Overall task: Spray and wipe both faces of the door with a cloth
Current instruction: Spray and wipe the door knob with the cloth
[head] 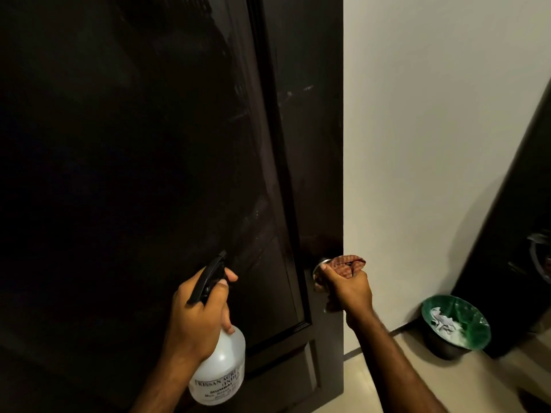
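- The dark door [179, 144] fills the view from 9 to 12 o'clock, its long axis running upright and its free edge turned toward 3 o'clock beside the pale wall [432, 114].
- The left hand [198, 314] is wrapped tight around the neck of the spray bottle [222, 368], forefinger on the trigger; the bottle's long axis tilts, with the black nozzle aimed toward 1 o'clock at the door panel.
- The right hand [347, 289] is closed on a bunched reddish cloth [347, 263], pressed over the metal door knob [320, 265] at the edge.
- At 4 o'clock a dark bin [441, 344] with a green liner stands on the floor, holding crumpled white paper [444, 321].
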The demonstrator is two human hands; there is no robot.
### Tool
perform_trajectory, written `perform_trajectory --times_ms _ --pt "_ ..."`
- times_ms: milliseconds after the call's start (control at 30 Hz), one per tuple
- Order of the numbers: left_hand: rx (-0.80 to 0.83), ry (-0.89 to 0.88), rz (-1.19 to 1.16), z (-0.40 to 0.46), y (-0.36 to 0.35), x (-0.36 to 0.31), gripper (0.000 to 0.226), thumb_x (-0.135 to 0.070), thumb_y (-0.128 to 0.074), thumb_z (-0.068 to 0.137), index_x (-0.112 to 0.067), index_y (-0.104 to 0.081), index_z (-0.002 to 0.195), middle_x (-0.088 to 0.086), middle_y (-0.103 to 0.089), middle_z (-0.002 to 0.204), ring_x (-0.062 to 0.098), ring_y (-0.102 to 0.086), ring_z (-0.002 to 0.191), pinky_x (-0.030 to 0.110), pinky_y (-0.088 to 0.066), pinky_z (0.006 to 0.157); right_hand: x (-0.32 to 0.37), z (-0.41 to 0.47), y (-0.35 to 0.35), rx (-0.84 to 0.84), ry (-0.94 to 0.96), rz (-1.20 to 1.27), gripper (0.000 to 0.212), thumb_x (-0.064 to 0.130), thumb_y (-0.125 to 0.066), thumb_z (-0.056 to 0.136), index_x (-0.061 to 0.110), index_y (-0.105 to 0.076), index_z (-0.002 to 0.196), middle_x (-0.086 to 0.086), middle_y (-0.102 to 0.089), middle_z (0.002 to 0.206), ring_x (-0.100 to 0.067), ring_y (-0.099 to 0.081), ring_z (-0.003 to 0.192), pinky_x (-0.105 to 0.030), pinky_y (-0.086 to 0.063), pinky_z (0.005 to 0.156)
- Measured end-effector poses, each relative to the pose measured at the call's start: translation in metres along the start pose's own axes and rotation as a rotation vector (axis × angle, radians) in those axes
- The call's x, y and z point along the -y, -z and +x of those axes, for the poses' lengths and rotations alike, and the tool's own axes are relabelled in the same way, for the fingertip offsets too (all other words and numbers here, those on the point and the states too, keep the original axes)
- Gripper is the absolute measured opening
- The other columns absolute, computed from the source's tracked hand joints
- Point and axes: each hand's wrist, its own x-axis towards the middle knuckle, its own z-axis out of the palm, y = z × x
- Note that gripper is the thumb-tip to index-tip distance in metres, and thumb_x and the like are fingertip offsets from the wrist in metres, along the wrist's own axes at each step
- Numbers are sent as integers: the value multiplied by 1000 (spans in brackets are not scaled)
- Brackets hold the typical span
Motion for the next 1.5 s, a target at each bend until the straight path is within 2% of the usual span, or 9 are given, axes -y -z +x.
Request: perform_trajectory --times_ms 167,367,467,700,833,1000,1133,1300,1500 --pt "-2 -18 -2 6 -1 -2 26 -4 -49 106 -15 -72 103 11 -58 44 27 -61 42 36 -60 52 7 12 17 221 -244 299 64 40 -91 79 -4 -71 121 -25 -80 100 -34 -77 77 -62 -57 100" --pt "6 -44 -24 14 -10 -9 26 -5 -48 106 -16 -72 103 14 -57 44 28 -62 43 37 -60 55 -3 3 20 20 -299 640 35 22 -85 91 13 -63 117 -21 -80 109 -30 -75 66 -42 -63 59" --pt "1 -55 -28 15 -9 -9 26 -5 -48 106 -15 -72 103 14 -57 44 29 -62 43 39 -59 56 -26 -2 18 24 -375 801 58 32 -89 84 19 -59 131 -11 -78 119 -30 -78 96 -49 -67 72" --pt "0 -47 -4 12 -8 -1 27 -4 -48 106 -16 -72 103 15 -58 44 29 -63 43 44 -60 58 -19 -18 -12 221 -533 1182 60 58 -61 100 8 -67 132 -29 -66 134 -43 -63 127 -61 -52 109" --pt "-6 -35 -14 6 -4 1 26 -5 -49 106 -16 -72 103 15 -58 44 29 -62 43 48 -61 58 -12 -19 -12 118 -488 1246 53 42 -71 98 13 -63 142 -22 -68 135 -33 -70 110 -48 -65 82" --pt "-14 -14 -32 2 1 3 26 -5 -50 106 -16 -73 103 12 -58 44 28 -61 42 41 -60 55 -20 -27 -8 -13 -310 786 20 24 -77 99 16 -69 115 -16 -77 107 -35 -76 93 -54 -66 81" --pt "-7 3 -60 -7 0 4 26 -4 -49 107 -16 -73 103 13 -57 45 28 -59 42 45 -60 54 -32 -37 -3 -292 53 53 32 29 -83 92 30 -61 116 -4 -75 111 -28 -74 98 -55 -63 94" --pt "0 22 -66 -19 3 5 29 -4 -49 107 -17 -74 100 14 -57 44 29 -58 42 47 -59 56 -20 -24 4 -229 365 -384 39 30 -81 88 25 -63 123 -8 -65 107 -31 -67 96 -51 -62 87" --pt "-7 38 -51 -23 11 3 27 -3 -50 106 -16 -72 100 23 -55 45 27 -58 42 43 -59 53 3 -5 13 -52 356 -768 43 54 -77 80 29 -60 110 2 -73 96 -21 -71 81 -40 -65 70"
